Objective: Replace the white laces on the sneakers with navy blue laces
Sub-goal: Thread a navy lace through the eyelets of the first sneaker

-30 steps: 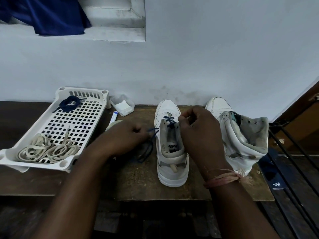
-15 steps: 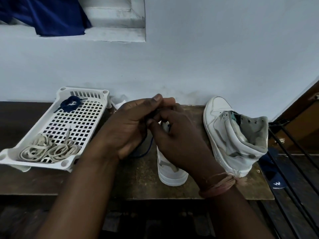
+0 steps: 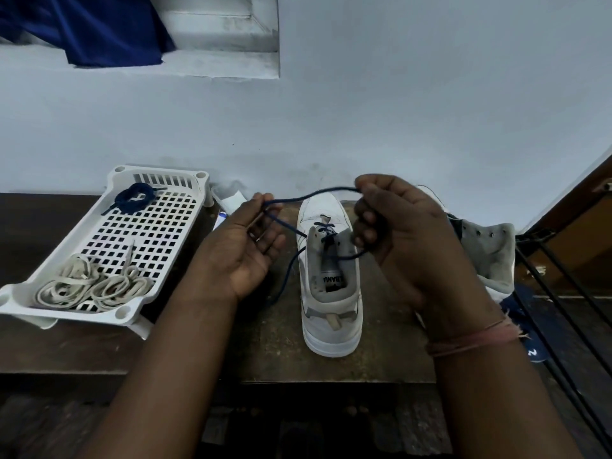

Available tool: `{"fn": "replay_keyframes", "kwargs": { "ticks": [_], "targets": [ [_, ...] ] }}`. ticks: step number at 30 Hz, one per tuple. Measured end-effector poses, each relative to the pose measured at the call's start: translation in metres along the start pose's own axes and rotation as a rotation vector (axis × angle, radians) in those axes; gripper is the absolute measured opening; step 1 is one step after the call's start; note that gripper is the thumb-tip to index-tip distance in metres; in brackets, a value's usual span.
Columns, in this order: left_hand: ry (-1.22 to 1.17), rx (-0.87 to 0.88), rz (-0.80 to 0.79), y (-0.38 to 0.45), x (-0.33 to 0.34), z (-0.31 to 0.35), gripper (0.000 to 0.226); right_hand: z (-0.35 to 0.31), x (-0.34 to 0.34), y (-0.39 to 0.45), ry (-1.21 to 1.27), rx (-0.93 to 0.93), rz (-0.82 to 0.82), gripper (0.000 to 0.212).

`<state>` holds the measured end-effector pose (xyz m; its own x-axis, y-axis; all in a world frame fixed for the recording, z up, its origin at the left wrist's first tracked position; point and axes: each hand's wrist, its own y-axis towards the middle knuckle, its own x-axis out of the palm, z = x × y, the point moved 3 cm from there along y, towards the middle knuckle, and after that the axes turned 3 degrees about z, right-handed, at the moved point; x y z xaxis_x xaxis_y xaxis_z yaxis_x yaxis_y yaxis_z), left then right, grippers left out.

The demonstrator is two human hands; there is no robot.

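A white sneaker stands heel toward me on the wooden table, with a navy lace threaded through its lowest eyelets. My left hand pinches one stretch of that lace to the left of the shoe. My right hand grips the lace above and right of the shoe, so it arcs between both hands. The second sneaker, unlaced, sits to the right, partly hidden behind my right hand. A coiled navy lace and the removed white laces lie in a white perforated tray.
A small clear plastic box and a pen-like item lie behind the tray near the wall. Black metal bars and a dark blue sandal are at the right. Blue cloth hangs over a ledge above.
My hands, bunched together over the shoe half a second ago, have moved apart and now hold the navy lace stretched out above the sneaker.
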<state>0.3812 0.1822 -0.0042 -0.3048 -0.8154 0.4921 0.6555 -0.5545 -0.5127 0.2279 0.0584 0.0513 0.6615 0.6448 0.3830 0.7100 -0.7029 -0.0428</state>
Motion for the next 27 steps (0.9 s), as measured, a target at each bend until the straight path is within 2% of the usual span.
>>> {"fn": "replay_keyframes", "kwargs": {
  "ticks": [3, 5, 7, 9, 12, 13, 14, 16, 18, 20, 22, 25, 27],
  "targets": [
    [-0.068, -0.098, 0.118, 0.011, -0.018, -0.001, 0.017, -0.012, -0.02, 0.004, 0.06, -0.057, 0.16, 0.019],
    [-0.068, -0.131, 0.14, 0.014, -0.02, -0.006, 0.022, -0.014, -0.031, 0.006, -0.074, -0.117, 0.259, 0.023],
    [0.028, -0.081, 0.137, 0.011, -0.014, -0.007, 0.03, -0.01, -0.031, 0.006, -0.268, -0.127, 0.289, 0.021],
    [0.247, 0.092, 0.169, 0.001, -0.004, -0.002, 0.035, -0.005, -0.023, 0.004, -0.426, -0.126, 0.245, 0.014],
    [0.957, 0.595, 0.332, -0.025, 0.009, 0.008, 0.041, 0.002, -0.008, 0.0, -0.652, -0.191, 0.151, 0.004],
    [1.112, 0.764, 0.397, -0.037, 0.016, 0.011, 0.04, 0.004, -0.005, 0.0, -0.702, -0.225, 0.141, 0.004],
    [1.162, 0.883, 0.413, -0.046, 0.022, 0.014, 0.033, 0.006, -0.002, -0.001, -0.721, -0.26, 0.141, 0.005],
    [1.106, 1.002, 0.245, -0.052, 0.031, 0.014, 0.022, 0.008, 0.001, -0.002, -0.715, -0.325, 0.146, 0.004],
    [1.09, 1.017, -0.022, -0.047, 0.037, 0.009, 0.032, 0.01, 0.004, -0.004, -0.717, -0.338, 0.119, 0.008],
    [1.105, 1.012, -0.152, -0.044, 0.038, 0.006, 0.036, 0.011, 0.006, -0.004, -0.771, -0.341, 0.075, 0.018],
    [1.124, 1.007, -0.167, -0.041, 0.037, 0.005, 0.034, 0.01, 0.006, -0.004, -0.822, -0.329, 0.04, 0.024],
    [1.222, 1.068, -0.133, -0.04, 0.039, 0.004, 0.029, 0.01, 0.004, -0.002, -0.777, -0.243, 0.018, 0.009],
    [1.217, 1.097, -0.16, -0.042, 0.039, 0.004, 0.026, 0.008, 0.001, -0.002, -0.745, -0.229, 0.058, 0.01]
  ]
}}
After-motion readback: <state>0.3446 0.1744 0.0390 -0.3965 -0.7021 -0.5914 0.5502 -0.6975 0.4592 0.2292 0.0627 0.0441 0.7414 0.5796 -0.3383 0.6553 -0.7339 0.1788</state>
